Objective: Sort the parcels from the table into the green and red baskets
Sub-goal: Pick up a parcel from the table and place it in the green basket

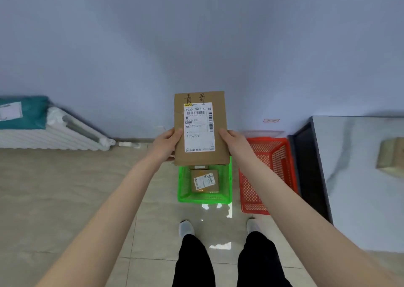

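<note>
I hold a flat brown cardboard parcel [219, 116] with a white shipping label and handwritten characters upright in front of me, above the green basket [183, 184]. My left hand [167, 143] grips its left edge and my right hand [235, 141] grips its right edge. A smaller brown parcel [204, 180] with a label lies inside the green basket, with another partly hidden behind it. To the right of the green one stands the red basket [277, 162] on the floor; what I see of its inside holds nothing. Another tan parcel [391, 157] lies on the table at the far right.
The white marble-patterned table [358, 177] fills the right side, its dark edge next to the red basket. A white radiator [52, 136] with a teal bag [26, 111] on top stands at the left wall. My feet stand on the tiled floor just behind the baskets.
</note>
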